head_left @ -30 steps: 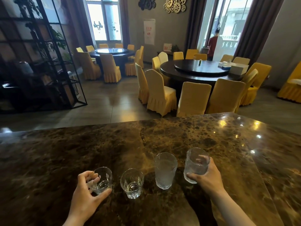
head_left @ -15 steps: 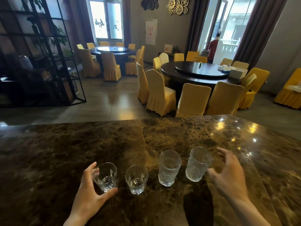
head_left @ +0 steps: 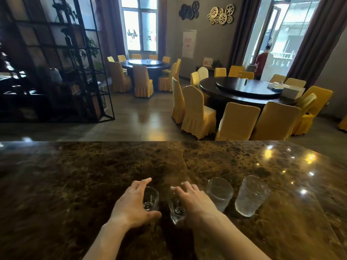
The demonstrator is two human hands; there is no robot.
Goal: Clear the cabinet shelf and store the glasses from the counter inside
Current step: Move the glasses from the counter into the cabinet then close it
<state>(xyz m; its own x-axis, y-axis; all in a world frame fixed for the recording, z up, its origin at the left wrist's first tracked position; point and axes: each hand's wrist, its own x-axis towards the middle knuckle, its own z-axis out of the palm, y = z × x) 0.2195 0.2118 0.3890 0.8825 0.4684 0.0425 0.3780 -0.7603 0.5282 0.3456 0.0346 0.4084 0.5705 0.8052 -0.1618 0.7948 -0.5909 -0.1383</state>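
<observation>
Very little here can be read. A white poster (head_left: 189,43) hangs on the far wall between the window and the curtained doorway, with a few red characters on it, too small and blurred to make out. Below it, to its right, a small white placard (head_left: 208,62) with red marks stands on the low sideboard against that wall; its marks are likewise illegible. Nothing on the counter carries any lettering, label or number that I can see.

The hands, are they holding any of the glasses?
Each hand is closing around a small glass's side: left hand on one, right hand on another; firm hold unclear.
</observation>
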